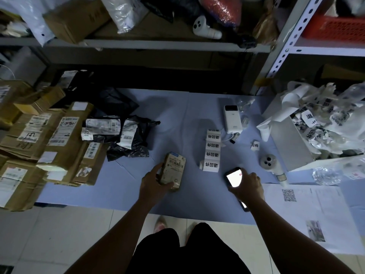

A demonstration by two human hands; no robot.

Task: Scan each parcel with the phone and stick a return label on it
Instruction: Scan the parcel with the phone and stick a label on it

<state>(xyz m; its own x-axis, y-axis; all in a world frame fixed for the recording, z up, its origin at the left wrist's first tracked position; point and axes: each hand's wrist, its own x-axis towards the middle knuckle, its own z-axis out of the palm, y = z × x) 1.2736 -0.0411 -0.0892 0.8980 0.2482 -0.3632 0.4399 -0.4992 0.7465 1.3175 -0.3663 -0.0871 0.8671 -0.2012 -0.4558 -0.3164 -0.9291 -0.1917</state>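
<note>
A small brown parcel [173, 170] with a barcode label lies on the blue sheet [118, 178] in the middle. My left hand [155, 181] grips its left side and near end. To the right, my right hand [247, 183] holds a phone [234, 177] whose screen glows white. A strip of white return labels [213, 150] with black characters lies between them, a little farther away. One loose label [254, 144] lies to the right of the strip.
Cardboard boxes [39, 139] are stacked at the left, with black plastic mailers [126, 133] beside them. A white power bank [232, 118] lies behind the labels. A white box of crumpled label backing [324, 123] stands at the right. Shelving [158, 44] runs along the back.
</note>
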